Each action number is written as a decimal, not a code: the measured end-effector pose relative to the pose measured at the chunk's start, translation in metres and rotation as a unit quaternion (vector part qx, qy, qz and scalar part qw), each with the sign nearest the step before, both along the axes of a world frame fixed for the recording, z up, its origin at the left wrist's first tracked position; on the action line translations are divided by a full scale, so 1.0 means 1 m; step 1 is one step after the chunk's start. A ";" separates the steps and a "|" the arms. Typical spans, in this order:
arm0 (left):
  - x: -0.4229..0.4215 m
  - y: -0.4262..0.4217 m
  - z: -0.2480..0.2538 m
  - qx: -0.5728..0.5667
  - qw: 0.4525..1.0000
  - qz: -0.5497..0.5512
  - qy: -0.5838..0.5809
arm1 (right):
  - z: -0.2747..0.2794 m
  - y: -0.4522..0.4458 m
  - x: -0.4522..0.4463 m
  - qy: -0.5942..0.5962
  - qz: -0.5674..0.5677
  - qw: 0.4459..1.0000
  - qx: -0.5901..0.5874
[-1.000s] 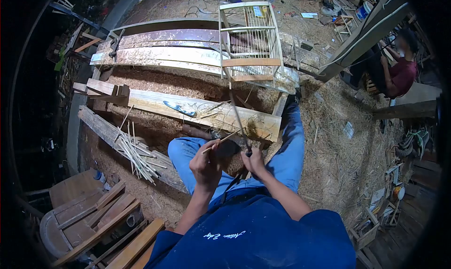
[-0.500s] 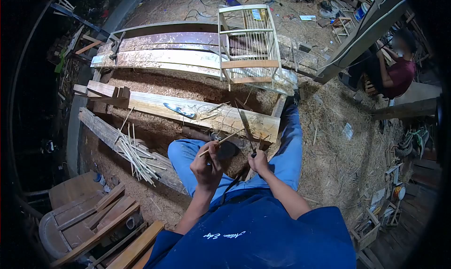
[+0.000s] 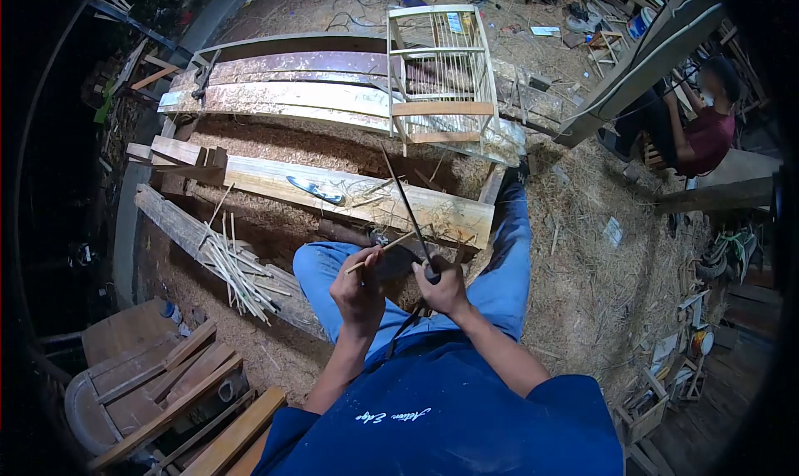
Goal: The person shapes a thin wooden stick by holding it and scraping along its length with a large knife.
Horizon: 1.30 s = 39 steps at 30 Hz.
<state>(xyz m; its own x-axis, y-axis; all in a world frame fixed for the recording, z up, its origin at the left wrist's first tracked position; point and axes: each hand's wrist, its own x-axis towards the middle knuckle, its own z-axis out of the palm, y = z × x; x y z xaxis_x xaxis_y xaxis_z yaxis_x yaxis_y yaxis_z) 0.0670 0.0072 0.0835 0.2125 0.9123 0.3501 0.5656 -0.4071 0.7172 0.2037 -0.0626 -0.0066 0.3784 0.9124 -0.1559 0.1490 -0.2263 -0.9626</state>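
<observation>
My left hand (image 3: 358, 297) is closed around a thin wooden stick (image 3: 391, 245), which slants up to the right from my fingertips. My right hand (image 3: 443, 288) grips the dark handle of a long, narrow-bladed knife (image 3: 405, 200). Its blade points up and to the left, crossing the stick near the stick's far end; whether they touch I cannot tell. Both hands are above my lap. Beyond them lies a thick wooden beam (image 3: 275, 177) strewn with shavings, bearing a small blue-and-dark object (image 3: 315, 190) I cannot identify.
A cage-like frame of thin bars (image 3: 441, 110) stands on the far planks (image 3: 291, 98). To the left, several pale sticks (image 3: 237, 268) lie across a weathered board (image 3: 175, 218). A wooden post (image 3: 641, 68) rises at right, where another person (image 3: 707, 126) sits. Wood shavings cover the ground.
My right hand has moved left and the knife has swung with it, its blade now leaning further left across the stick. The left hand has shifted slightly, still holding the stick.
</observation>
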 end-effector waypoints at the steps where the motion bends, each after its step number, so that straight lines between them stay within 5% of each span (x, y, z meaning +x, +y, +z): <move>1: 0.000 0.000 0.001 0.000 1.000 0.001 0.001 | 0.003 -0.001 -0.003 0.004 0.004 1.000 0.023; 8: 0.006 0.005 0.001 0.046 0.999 -0.005 0.017 | -0.050 -0.016 -0.011 -0.103 -0.029 0.992 -0.063; 12: 0.013 0.003 0.004 0.057 0.998 -0.023 0.016 | 0.004 -0.012 -0.008 -0.051 -0.021 0.998 0.009; 14: 0.017 0.007 0.007 0.075 0.996 -0.033 0.027 | -0.028 -0.019 -0.017 -0.014 -0.019 1.000 0.006; 17: 0.015 0.013 0.001 0.072 0.997 -0.032 0.026 | -0.050 -0.020 -0.011 -0.020 -0.038 0.990 -0.133; 20: 0.017 0.014 0.002 0.055 0.998 -0.027 0.013 | -0.028 -0.015 -0.002 -0.091 -0.049 0.990 -0.092; 24: 0.027 0.014 0.013 0.070 0.996 -0.045 0.037 | 0.010 -0.017 -0.009 -0.030 -0.046 0.998 0.011; 28: 0.022 0.016 0.006 0.073 0.996 -0.040 0.021 | -0.038 -0.027 -0.015 0.049 -0.063 0.983 -0.168; 29: 0.019 0.018 0.003 0.063 0.997 -0.035 0.016 | -0.064 -0.031 -0.012 0.046 -0.055 0.986 -0.149; 30: 0.015 0.017 0.000 0.048 0.998 -0.026 0.014 | -0.035 -0.027 -0.005 -0.079 -0.072 0.990 -0.096; 34: 0.024 0.014 0.007 0.058 0.998 -0.030 0.020 | 0.020 -0.014 -0.008 0.014 -0.076 0.996 0.035; 38: 0.023 0.018 0.000 0.089 0.995 -0.045 0.028 | -0.037 -0.023 -0.018 -0.046 -0.007 0.997 -0.067; 39: 0.018 0.017 -0.004 0.089 0.994 -0.048 0.029 | -0.023 -0.018 -0.011 0.079 -0.038 0.975 -0.202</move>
<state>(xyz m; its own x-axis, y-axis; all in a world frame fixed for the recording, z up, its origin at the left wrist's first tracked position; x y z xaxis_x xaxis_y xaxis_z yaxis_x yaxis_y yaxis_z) 0.0850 0.0241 0.0799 0.3201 0.8114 0.4889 0.5569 -0.5787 0.5958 0.1930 -0.0809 -0.0295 0.3849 0.7344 -0.5590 -0.0269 -0.5965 -0.8021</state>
